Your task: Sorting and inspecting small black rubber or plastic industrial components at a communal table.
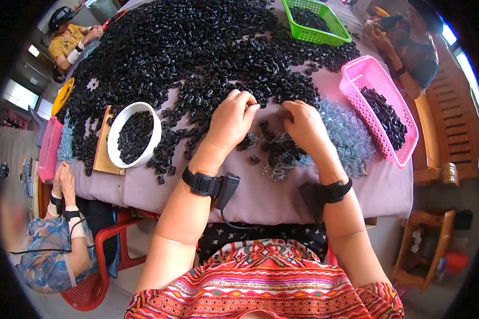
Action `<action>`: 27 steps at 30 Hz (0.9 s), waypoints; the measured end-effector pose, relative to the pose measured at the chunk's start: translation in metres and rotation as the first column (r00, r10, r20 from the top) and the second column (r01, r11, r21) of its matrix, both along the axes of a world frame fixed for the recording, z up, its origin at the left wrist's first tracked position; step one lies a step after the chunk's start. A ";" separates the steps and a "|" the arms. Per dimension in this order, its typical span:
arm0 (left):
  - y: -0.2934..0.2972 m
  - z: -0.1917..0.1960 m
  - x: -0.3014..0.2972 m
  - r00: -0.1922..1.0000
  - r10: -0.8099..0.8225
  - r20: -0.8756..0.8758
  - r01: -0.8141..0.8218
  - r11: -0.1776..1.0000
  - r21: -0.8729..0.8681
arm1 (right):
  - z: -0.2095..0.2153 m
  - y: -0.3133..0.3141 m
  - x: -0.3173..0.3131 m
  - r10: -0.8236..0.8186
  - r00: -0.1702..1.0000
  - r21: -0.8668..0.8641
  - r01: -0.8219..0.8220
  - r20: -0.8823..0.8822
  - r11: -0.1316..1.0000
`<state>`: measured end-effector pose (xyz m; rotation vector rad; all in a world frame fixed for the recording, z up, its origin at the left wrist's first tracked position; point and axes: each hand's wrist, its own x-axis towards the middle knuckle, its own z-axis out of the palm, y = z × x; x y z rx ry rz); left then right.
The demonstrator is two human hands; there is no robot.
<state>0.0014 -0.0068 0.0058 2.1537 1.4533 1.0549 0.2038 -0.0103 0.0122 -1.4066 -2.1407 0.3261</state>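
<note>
Cloth-covered table (261,199), black plastic pieces (197,48), baskets (380,109)

A white bowl (134,134) of black bits sits left of the hands on a board (102,154). Right of them lies a pink basket (375,109); beyond, a green basket (316,21). Far left, a yellow dish (63,95) and another pink basket (49,149).
</note>
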 end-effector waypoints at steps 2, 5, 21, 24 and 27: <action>0.002 -0.002 0.000 0.996 0.002 0.093 -0.011 0.996 0.090 | 0.001 0.005 0.004 -0.001 0.987 -0.050 -0.008 -0.163 0.999; 0.002 -0.004 0.001 0.986 -0.044 0.161 0.054 0.997 -0.058 | 0.007 0.004 0.002 -0.033 0.961 -0.131 -0.003 -0.274 0.991; 0.004 -0.002 -0.002 0.954 0.010 0.300 0.058 0.975 -0.216 | 0.017 -0.007 -0.009 0.027 0.964 -0.126 -0.062 -0.266 0.990; 0.005 -0.005 -0.003 0.952 0.033 0.306 0.029 0.981 -0.194 | 0.011 -0.010 -0.018 0.083 0.983 -0.154 -0.109 -0.162 0.982; 0.004 -0.003 -0.002 0.957 0.033 0.289 0.025 0.981 -0.194 | 0.005 -0.010 -0.018 0.080 0.996 -0.066 -0.083 -0.038 0.994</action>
